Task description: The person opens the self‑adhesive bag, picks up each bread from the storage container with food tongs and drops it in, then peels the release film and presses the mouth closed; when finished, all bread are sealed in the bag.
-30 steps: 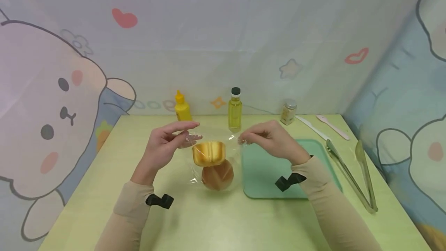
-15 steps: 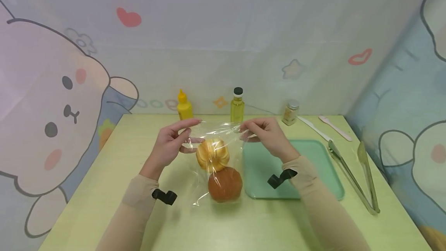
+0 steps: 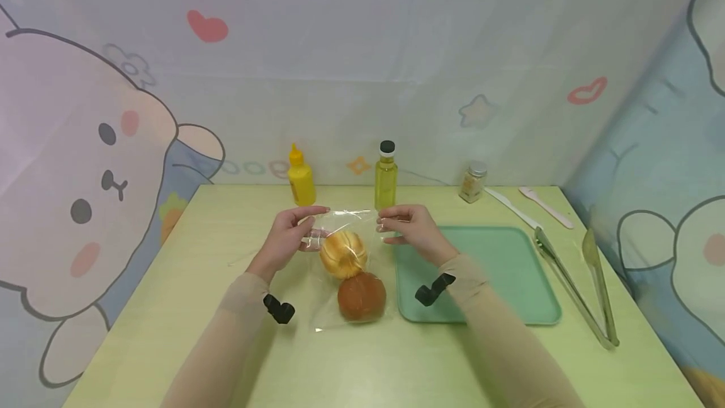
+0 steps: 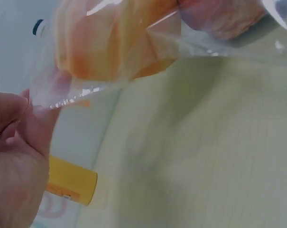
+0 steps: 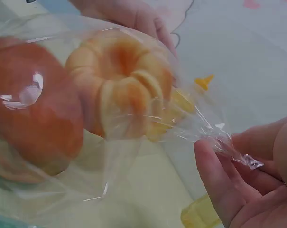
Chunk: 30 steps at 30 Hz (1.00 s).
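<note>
On yellow-green table [image 3: 170, 307], clear crinkly bag [image 3: 345, 269] shows two golden-brown buns.

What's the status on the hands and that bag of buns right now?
Left hand and right hand each pinch the clear bag at its mouth. Two buns inside, bag bottom on the table. Green tray beside it, nothing blocking.

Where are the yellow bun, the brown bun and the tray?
yellow bun [image 3: 343, 252], head view, top of its ridged crust
brown bun [image 3: 362, 295], head view, middle of its dome
tray [image 3: 498, 269], head view, bare green floor
</note>
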Tool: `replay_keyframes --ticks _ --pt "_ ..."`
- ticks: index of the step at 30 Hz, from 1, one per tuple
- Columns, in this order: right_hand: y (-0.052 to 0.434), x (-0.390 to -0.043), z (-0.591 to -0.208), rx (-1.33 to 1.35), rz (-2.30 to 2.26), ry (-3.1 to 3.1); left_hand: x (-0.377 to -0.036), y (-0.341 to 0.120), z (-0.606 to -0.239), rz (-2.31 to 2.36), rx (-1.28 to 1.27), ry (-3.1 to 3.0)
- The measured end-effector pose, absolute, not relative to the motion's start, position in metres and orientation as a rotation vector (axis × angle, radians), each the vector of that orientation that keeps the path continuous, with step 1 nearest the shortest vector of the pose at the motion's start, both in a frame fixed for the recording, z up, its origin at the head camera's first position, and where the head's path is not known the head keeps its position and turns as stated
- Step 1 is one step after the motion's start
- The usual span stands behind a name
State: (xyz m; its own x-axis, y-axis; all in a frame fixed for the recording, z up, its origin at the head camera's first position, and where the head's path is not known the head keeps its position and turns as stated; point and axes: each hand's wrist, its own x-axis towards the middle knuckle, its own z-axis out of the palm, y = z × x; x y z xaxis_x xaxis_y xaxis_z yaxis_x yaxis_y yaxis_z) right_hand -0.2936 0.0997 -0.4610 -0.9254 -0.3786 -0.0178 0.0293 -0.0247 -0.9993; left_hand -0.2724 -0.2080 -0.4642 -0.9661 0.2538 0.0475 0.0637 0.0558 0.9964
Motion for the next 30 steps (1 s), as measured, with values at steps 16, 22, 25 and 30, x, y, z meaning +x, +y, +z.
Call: replay_keyframes --ticks 16,22,25,30 --pt "0.09 -0.302 -0.487 -0.31 -1.893 2.242 -0.289 -0.197 -0.489 1.946 0.173 2.258" --pt "0.093 -0.299 -0.491 -0.304 -1.805 2.317 -0.29 -0.193 -0.493 1.881 0.129 2.315" --pt "0.094 -0.296 -0.49 -0.306 -1.816 2.289 -0.292 -0.189 -0.493 1.857 0.169 2.338" --pt "0.097 -0.291 -0.487 -0.316 -1.756 2.346 -0.297 -0.184 -0.495 1.751 0.255 2.411"
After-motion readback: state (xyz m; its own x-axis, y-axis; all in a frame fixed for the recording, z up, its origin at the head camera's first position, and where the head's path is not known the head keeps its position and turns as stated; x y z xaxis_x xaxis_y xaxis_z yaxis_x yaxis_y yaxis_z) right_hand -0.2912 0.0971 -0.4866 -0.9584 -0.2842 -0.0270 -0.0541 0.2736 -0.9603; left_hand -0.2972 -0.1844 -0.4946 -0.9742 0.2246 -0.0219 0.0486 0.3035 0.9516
